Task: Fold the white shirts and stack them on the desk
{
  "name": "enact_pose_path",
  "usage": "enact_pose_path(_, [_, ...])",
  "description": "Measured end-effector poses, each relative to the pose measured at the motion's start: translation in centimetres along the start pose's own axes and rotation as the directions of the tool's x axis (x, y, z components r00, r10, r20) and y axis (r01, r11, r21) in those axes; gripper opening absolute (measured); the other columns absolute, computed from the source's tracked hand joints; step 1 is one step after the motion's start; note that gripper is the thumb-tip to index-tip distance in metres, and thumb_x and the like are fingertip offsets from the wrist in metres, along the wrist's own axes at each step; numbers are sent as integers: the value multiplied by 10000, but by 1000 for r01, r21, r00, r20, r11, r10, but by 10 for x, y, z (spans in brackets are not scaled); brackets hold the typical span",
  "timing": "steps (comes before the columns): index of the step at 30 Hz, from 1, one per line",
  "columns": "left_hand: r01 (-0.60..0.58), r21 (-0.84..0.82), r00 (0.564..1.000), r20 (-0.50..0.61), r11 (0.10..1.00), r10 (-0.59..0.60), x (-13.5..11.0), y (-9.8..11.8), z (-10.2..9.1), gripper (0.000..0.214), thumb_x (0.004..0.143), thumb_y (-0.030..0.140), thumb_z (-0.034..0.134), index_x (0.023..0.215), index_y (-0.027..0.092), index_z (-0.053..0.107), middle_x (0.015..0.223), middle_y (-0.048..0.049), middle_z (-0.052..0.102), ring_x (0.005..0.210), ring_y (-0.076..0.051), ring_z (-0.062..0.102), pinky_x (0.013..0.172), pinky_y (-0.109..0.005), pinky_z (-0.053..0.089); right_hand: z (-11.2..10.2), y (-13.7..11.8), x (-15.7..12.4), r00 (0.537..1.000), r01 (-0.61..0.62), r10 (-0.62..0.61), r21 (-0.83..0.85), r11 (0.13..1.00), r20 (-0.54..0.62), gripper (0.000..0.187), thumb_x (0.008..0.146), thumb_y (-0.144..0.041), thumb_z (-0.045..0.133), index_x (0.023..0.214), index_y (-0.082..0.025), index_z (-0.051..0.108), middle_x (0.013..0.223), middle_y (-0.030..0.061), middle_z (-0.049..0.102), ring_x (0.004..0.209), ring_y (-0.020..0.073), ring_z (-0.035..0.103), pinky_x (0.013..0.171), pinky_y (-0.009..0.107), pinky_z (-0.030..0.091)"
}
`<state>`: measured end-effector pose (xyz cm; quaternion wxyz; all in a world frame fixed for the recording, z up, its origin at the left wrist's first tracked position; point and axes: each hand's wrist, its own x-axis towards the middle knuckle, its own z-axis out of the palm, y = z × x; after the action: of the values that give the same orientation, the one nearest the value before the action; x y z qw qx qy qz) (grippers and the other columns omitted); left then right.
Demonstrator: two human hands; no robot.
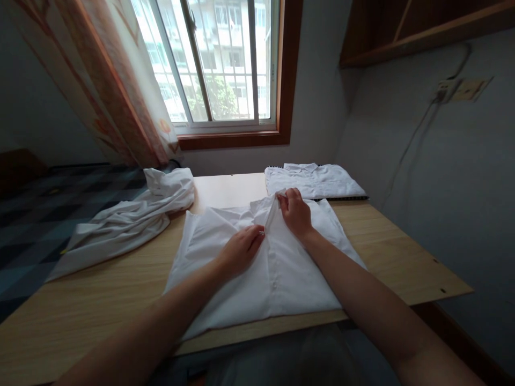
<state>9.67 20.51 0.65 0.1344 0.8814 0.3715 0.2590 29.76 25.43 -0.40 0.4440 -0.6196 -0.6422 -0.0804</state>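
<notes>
A white shirt point(277, 273) lies spread flat on the wooden table point(386, 236) in front of me. My left hand point(240, 249) rests on the shirt's front near the button strip, its fingers pinched together on the cloth. My right hand point(295, 212) is closed on a fold of the shirt's front edge near the collar and lifts it slightly. Both forearms reach in from the bottom of the view.
A folded white shirt point(316, 181) lies at the far right of the table. A crumpled white garment point(129, 220) hangs over the table's left side. Behind are a window point(217, 59), a patterned curtain point(112, 80), a wall socket point(462, 90) and a wooden shelf point(422, 27).
</notes>
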Motion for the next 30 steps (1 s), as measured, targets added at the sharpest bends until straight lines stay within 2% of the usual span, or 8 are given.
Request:
enact_pose_path(5, [27,-88,999,-26,996,-30,1,0,4,284,979,335,371,1086,195,594,993,-74,708,925,-215,659,855,-329,498,2,0,-1,1000,-23,23,-18,1000,13,184,1007,-314,400,950,-198,531,1020,86,573,833,184,532,564,259,295])
enact_pose_path(8, [37,-114,999,-20,993,-39,3,0,2,282,972,331,385,1057,195,617,928,-57,710,848,-199,653,774,-299,486,2,-1,-1,999,-21,22,-33,999,28,186,1007,-312,407,952,-190,537,1018,88,579,827,182,537,561,263,292])
enact_pose_path(12, [72,-84,997,-11,994,-73,3,2,0,239,936,333,471,1028,197,644,725,3,650,673,-160,588,635,-254,415,0,-2,-2,998,-13,18,-71,997,65,194,1010,-318,408,964,-186,543,1017,81,589,823,180,550,563,265,295])
enact_pose_path(16, [101,-42,995,-11,994,-102,3,3,-1,222,925,355,511,968,202,665,606,38,563,571,-137,506,573,-240,333,0,-3,-3,997,2,5,-87,996,80,195,1011,-321,412,964,-187,545,1022,79,602,841,183,563,568,267,304])
enact_pose_path(21, [100,27,995,-3,995,-100,2,7,-4,225,936,390,522,913,216,662,604,40,570,545,-132,488,574,-242,313,1,-4,-5,996,19,-13,-72,997,84,191,1007,-315,414,944,-193,547,1020,77,611,844,185,569,584,265,321])
enact_pose_path(30, [107,127,994,-14,986,-106,1,13,-5,235,932,396,543,848,225,680,701,4,676,639,-162,588,590,-251,330,2,-6,-8,994,37,-31,-58,998,107,184,999,-303,411,943,-194,549,1042,82,618,856,196,573,598,269,338])
